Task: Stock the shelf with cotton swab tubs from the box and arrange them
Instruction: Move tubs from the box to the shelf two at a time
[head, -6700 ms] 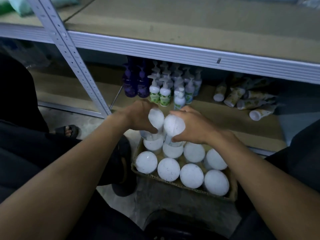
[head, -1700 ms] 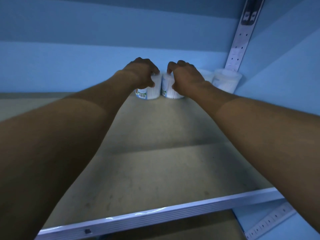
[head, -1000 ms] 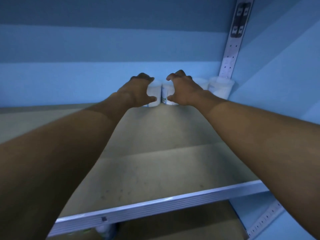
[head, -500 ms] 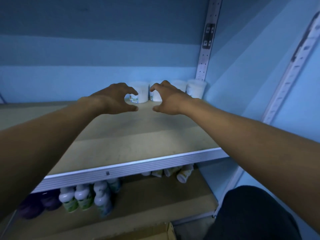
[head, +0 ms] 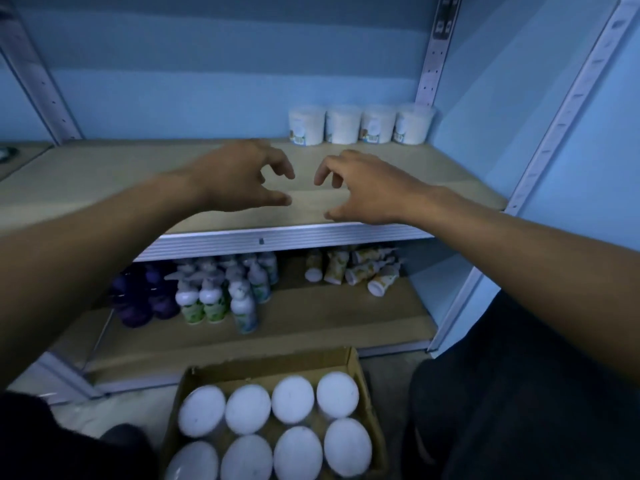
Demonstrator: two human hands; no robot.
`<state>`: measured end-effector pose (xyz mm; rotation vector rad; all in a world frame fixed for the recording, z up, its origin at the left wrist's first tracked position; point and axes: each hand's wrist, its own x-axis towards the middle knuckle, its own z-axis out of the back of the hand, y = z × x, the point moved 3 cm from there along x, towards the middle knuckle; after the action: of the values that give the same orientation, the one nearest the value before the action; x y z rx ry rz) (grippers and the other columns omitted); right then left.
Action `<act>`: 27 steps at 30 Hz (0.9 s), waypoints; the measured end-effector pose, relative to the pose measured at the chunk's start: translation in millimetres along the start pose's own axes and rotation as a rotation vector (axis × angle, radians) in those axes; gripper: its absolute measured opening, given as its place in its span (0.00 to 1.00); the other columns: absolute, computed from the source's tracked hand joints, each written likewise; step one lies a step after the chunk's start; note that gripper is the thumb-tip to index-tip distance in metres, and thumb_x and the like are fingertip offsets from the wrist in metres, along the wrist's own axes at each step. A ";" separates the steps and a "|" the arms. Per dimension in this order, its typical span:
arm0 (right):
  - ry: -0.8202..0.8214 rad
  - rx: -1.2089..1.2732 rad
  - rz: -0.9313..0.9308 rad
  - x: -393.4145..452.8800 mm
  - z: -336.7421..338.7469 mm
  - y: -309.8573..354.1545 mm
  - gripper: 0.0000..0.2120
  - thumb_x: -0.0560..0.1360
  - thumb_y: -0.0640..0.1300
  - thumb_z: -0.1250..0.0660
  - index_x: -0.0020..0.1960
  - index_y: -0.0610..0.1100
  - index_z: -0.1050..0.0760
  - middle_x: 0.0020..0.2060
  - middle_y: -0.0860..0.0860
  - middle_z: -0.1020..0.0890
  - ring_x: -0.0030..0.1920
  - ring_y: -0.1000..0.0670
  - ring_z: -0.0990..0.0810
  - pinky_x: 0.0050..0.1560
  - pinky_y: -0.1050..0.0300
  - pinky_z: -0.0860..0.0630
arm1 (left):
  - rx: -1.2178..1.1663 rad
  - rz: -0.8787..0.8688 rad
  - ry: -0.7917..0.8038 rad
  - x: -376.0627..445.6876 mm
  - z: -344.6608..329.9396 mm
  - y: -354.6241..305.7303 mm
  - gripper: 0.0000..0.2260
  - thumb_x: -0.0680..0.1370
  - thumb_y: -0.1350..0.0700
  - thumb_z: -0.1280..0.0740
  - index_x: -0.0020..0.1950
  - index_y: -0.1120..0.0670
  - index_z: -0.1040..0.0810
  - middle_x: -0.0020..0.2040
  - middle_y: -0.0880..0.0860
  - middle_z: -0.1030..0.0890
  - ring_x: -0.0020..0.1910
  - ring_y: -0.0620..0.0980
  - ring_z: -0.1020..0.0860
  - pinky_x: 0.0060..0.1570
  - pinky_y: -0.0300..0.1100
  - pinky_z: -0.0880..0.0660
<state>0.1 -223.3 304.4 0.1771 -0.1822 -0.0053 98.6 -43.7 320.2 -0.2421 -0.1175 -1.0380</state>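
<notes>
Several white cotton swab tubs (head: 360, 125) stand in a row at the back right of the upper shelf (head: 104, 178), against the blue wall. My left hand (head: 242, 178) and my right hand (head: 363, 192) hover over the front of that shelf, fingers loosely curled, holding nothing. Both are well short of the tubs. Below, on the floor, an open cardboard box (head: 353, 362) holds several more tubs with white lids (head: 292, 400), seen from above.
The lower shelf (head: 311, 323) carries purple bottles (head: 138, 299), white pump bottles (head: 221, 289) and fallen tubes (head: 360, 268). Perforated metal uprights (head: 433, 53) frame the shelf at the back and the right. My dark-clothed legs flank the box.
Both hands let go of the two tubs placed at the back and drew toward the shelf's front edge. The view tilted down, bringing the lower shelf and the box into sight.
</notes>
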 end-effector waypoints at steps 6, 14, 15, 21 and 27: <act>0.017 0.028 0.010 -42.3 -26.3 8.7 0.23 0.69 0.55 0.24 0.62 0.55 0.27 0.53 0.54 0.27 0.52 0.54 0.28 0.54 0.50 0.25 | -0.009 -0.058 0.029 -36.3 -21.9 -27.2 0.16 0.73 0.46 0.26 0.58 0.50 0.20 0.51 0.50 0.22 0.43 0.45 0.27 0.47 0.37 0.34; 0.086 0.132 -0.045 -80.9 -65.8 0.4 0.23 0.69 0.56 0.24 0.62 0.55 0.27 0.53 0.54 0.27 0.53 0.53 0.26 0.53 0.47 0.23 | -0.076 -0.061 0.132 -66.5 -67.9 -32.7 0.20 0.73 0.46 0.26 0.63 0.50 0.21 0.55 0.50 0.20 0.46 0.44 0.26 0.50 0.38 0.30; 0.094 0.142 -0.049 -84.4 -71.5 -0.9 0.24 0.69 0.57 0.24 0.62 0.55 0.26 0.54 0.54 0.27 0.54 0.52 0.25 0.53 0.47 0.23 | -0.094 -0.056 0.152 -68.4 -74.1 -32.4 0.20 0.73 0.45 0.26 0.63 0.50 0.22 0.56 0.49 0.20 0.46 0.43 0.26 0.49 0.37 0.29; 0.174 0.129 -0.112 -94.8 -112.9 -9.8 0.23 0.71 0.53 0.24 0.63 0.53 0.27 0.56 0.51 0.27 0.58 0.49 0.26 0.56 0.46 0.24 | -0.135 -0.022 0.272 -74.9 -121.5 -28.9 0.22 0.74 0.46 0.27 0.66 0.51 0.23 0.59 0.50 0.21 0.50 0.44 0.24 0.47 0.35 0.31; 0.365 0.109 -0.183 -105.8 -170.9 -21.5 0.28 0.72 0.53 0.25 0.68 0.53 0.30 0.65 0.51 0.30 0.65 0.49 0.30 0.51 0.55 0.32 | -0.180 0.100 0.430 -81.7 -186.9 -20.6 0.24 0.75 0.43 0.28 0.68 0.50 0.26 0.64 0.51 0.24 0.48 0.46 0.27 0.50 0.41 0.30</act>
<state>-72.8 -212.4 116.2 0.2996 0.1990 -0.1444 36.2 -32.7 125.2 -0.1810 0.3740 -0.9802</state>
